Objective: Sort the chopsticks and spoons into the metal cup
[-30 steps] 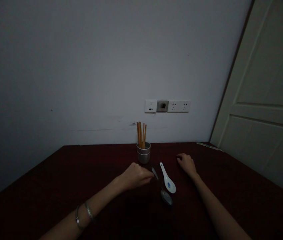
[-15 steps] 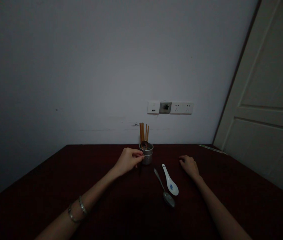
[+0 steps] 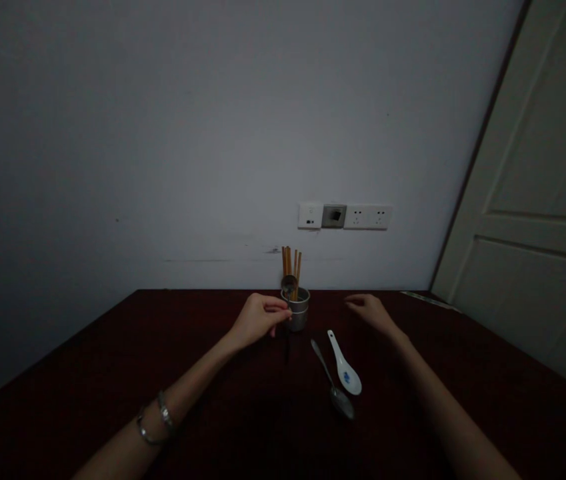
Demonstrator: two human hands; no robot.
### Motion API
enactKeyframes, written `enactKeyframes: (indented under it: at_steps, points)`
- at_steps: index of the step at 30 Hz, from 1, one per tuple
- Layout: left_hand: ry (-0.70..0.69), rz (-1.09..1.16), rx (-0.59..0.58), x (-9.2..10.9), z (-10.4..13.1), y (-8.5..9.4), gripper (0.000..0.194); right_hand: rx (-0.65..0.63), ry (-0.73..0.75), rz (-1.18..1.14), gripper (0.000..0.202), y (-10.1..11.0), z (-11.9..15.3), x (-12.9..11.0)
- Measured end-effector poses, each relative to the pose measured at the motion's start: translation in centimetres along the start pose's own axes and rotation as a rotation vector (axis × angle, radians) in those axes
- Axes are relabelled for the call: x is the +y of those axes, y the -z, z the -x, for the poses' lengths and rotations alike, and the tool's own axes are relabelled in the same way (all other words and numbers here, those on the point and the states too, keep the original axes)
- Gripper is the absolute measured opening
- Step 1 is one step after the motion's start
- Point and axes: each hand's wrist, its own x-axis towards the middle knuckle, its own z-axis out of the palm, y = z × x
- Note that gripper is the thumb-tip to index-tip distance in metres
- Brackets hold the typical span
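My left hand (image 3: 265, 315) pinches a metal spoon (image 3: 289, 285) by its handle, just in front of the metal cup (image 3: 300, 315). The spoon stands upright with its round bowl on top, partly covering several wooden chopsticks (image 3: 297, 267) in the cup. Below my fingers the dark handle barely shows. To the right of the cup, my right hand (image 3: 371, 312) is held with its fingers stretched toward it, nothing visible in them. Between my hands a white soup spoon (image 3: 347, 377) with a blue mark lies on the table, next to another metal spoon (image 3: 341, 403).
The dark red table (image 3: 187, 373) reaches a pale wall (image 3: 203, 167) with a row of sockets (image 3: 367, 217). A door (image 3: 543, 220) stands at the right. A flat strip (image 3: 430, 300) lies near the table's back right edge.
The spoon's bowl in my left hand has risen slightly and its inside shows more. My right hand has moved left and up, toward the cup. The view has shifted slightly.
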Motion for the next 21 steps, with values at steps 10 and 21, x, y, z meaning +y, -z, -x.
enactKeyframes:
  at_steps: [10,21]
  points:
    - [-0.043,0.023,-0.004,-0.5,-0.1,-0.1,0.023,-0.346,0.213,-0.590,0.033,0.4,4.0,-15.2]
    - [-0.050,0.030,-0.057,-0.7,0.1,-0.6,0.023,-0.284,0.285,-0.476,0.025,-0.7,4.5,-16.0]
